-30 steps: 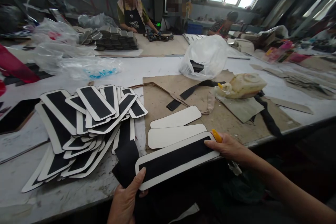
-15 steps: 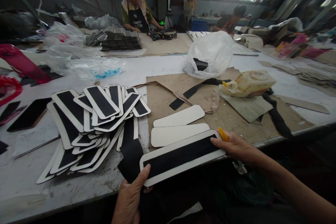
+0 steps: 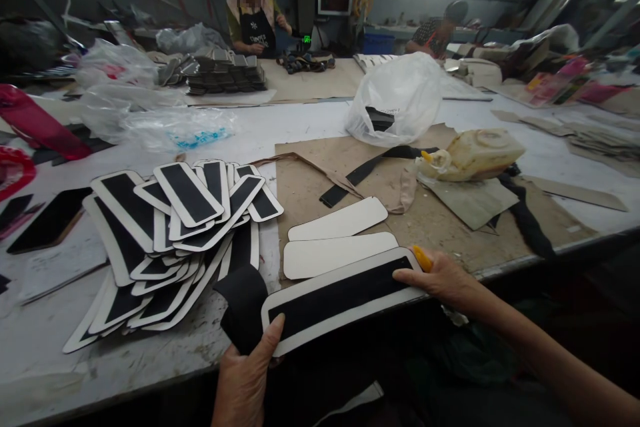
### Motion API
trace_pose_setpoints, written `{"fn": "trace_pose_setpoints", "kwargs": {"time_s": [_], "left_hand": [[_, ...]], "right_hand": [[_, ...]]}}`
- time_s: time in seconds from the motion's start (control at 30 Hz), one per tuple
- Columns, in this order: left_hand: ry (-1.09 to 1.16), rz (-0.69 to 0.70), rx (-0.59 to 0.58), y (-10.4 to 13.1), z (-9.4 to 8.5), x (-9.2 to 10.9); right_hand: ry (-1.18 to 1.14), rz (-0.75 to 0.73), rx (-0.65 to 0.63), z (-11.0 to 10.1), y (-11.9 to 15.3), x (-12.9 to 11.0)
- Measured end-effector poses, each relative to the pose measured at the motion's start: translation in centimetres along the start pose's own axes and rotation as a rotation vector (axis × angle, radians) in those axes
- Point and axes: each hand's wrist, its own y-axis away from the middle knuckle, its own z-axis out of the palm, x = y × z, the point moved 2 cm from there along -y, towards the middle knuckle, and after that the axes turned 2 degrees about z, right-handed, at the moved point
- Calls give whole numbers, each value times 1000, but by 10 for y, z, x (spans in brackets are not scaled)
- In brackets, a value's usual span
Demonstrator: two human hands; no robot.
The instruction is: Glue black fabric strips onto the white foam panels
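Note:
Between my hands is a long white panel with rounded corners and a black strip (image 3: 340, 297) along its middle, tilted at the table's front edge. My left hand (image 3: 247, 367) grips its left end, thumb on top. My right hand (image 3: 440, 278) holds the right end, its thumb on the black strip. A small yellow object (image 3: 423, 258) sticks out by my right fingers; its kind is hidden. Beside the panel's left end curls a loose black band (image 3: 244, 303). Two plain white panels (image 3: 340, 255) lie just behind.
A heap of black-and-white panels (image 3: 187, 197) lies on the left, near a dark phone (image 3: 50, 220). Brown board (image 3: 320, 163) carries a yellowed plastic bottle (image 3: 483, 153) and black strips. Behind stands a clear plastic bag (image 3: 400, 93). Two people work across the table.
The view has shifted slightly. Both hands keep their hold on the panel, and my right thumb sits a little further in on the black strip. A co-worker across the table has raised a hand.

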Motion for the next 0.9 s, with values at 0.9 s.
{"fn": "trace_pose_setpoints", "kwargs": {"time_s": [0.9], "left_hand": [[-74,-1,-11,7,2,2]], "right_hand": [[60,-173,28,0,-3,3]]}}
